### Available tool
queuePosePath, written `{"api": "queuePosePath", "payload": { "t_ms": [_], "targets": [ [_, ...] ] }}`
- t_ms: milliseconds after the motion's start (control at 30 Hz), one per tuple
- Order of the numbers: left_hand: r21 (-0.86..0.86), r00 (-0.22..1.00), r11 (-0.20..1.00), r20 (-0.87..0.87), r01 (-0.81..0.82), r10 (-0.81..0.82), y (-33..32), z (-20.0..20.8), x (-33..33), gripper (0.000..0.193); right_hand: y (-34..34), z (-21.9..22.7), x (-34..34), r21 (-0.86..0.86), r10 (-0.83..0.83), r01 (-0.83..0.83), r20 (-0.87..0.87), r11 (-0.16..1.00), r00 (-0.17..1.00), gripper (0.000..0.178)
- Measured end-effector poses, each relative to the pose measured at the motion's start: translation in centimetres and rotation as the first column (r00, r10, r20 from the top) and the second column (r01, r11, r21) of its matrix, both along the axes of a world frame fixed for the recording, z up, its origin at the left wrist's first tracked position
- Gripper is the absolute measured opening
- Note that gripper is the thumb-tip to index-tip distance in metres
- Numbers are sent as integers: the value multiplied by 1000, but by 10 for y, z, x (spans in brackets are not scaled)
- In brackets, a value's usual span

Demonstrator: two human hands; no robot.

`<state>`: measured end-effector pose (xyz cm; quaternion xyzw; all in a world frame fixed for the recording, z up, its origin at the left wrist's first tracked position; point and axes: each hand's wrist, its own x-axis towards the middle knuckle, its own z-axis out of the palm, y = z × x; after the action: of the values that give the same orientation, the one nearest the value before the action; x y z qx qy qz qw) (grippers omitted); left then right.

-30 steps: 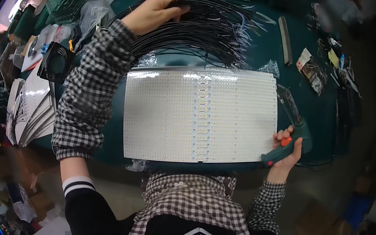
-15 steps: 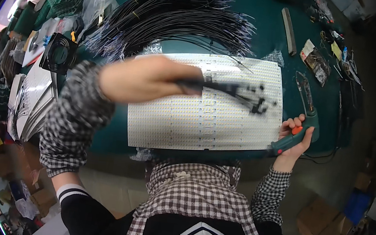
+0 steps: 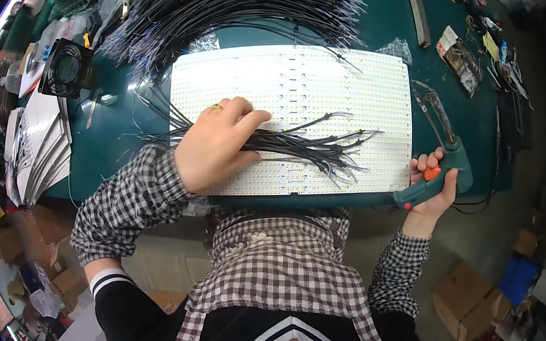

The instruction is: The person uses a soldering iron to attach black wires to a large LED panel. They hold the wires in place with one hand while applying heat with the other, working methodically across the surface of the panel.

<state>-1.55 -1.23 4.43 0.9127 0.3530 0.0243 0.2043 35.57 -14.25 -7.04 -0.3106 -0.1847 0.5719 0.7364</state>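
Observation:
A bundle of thin black wires lies across a white LED panel dotted with small yellowish chips. My left hand is over the bundle's left part, thumb on the near side and curved fingers on the far side, with wires running between. The wires' pale ends fan out to the right, and more ends stick out left of the wrist. At the panel's right edge, my right hand is wrapped round the handle of a green soldering gun with an orange trigger. Its metal tip points away from me.
A large pile of black wires lies beyond the panel. A black fan and stacked white panels are at left. To the far right are a grey bar, a plastic packet and the gun's cord.
My left hand has come down and nearer to me, and the wires it carried now lie on the panel. The soldering gun stays in my right hand. The whole view has shifted slightly.

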Motion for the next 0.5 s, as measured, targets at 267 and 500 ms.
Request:
{"api": "queuePosePath", "payload": {
  "t_ms": [267, 500],
  "targets": [
    [-232, 862, 972, 501, 50, 75, -32, 25, -18, 39, -16, 17, 6, -56, -24, 31, 120, 998, 993, 49],
    [-995, -377, 54, 19, 82, 926, -254, -166, -171, 32, -1, 4, 21, -3, 8, -8, -60, 1000, 998, 47]
  ]
}}
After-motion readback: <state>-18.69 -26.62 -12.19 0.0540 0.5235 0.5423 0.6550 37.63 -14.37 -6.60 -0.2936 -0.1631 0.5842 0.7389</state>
